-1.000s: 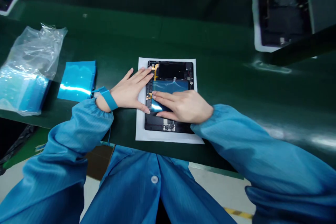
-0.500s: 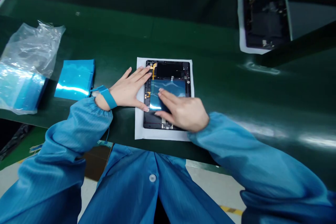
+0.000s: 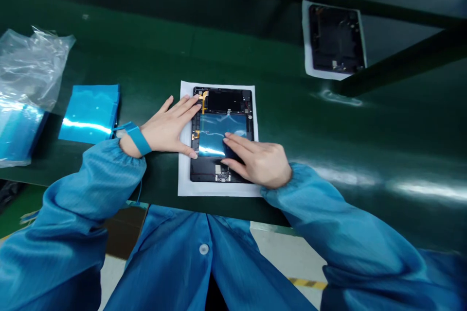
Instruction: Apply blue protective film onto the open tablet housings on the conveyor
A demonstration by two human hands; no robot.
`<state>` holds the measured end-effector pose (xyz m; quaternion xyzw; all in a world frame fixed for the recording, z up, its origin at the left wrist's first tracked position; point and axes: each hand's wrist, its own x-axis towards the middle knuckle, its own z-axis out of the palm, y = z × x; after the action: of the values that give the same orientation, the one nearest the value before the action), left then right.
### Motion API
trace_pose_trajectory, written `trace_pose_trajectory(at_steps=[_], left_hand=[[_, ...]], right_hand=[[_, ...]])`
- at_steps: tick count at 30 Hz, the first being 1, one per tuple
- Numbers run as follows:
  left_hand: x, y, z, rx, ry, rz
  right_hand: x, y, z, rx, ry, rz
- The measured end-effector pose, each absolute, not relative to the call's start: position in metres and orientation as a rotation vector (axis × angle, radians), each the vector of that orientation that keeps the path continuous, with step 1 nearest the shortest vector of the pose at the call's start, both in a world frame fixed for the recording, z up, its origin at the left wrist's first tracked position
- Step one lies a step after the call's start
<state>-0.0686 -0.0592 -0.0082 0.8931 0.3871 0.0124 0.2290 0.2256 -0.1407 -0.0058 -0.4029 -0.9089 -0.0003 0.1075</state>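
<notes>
An opened tablet lies on a white foam sheet, its inside facing up. Across its middle lies a shiny blue film with a few creases. My left hand rests flat with spread fingers along the tablet's left edge, a blue strap round that wrist. The extended fingertips of my right hand touch the film's right half, with the thumb near its lower edge. Neither hand grips anything. Part of the tablet's right side is covered by the right hand.
A stack of blue film sheets lies left of my left hand. Beyond it, a clear plastic bag holds more blue sheets. Another opened tablet on white foam is at the upper right, beside a dark bar.
My right hand's fingertips have slid to the right and slightly toward me over the blue film. My left hand stays on the tablet's edge. The whole view has shifted a little.
</notes>
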Motion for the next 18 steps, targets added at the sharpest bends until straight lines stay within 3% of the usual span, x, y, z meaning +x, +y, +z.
trace_pose_trajectory(at_steps=[8, 18], left_hand=[[-0.072, -0.055, -0.012, 2.45, 1.049, 0.077], [-0.069, -0.057, -0.005, 2.45, 1.101, -0.016]], right_hand=[[0.247, -0.108, -0.008, -1.409, -2.58, 0.023], [0.267, -0.169, -0.004, -1.049, -2.71, 0.018]])
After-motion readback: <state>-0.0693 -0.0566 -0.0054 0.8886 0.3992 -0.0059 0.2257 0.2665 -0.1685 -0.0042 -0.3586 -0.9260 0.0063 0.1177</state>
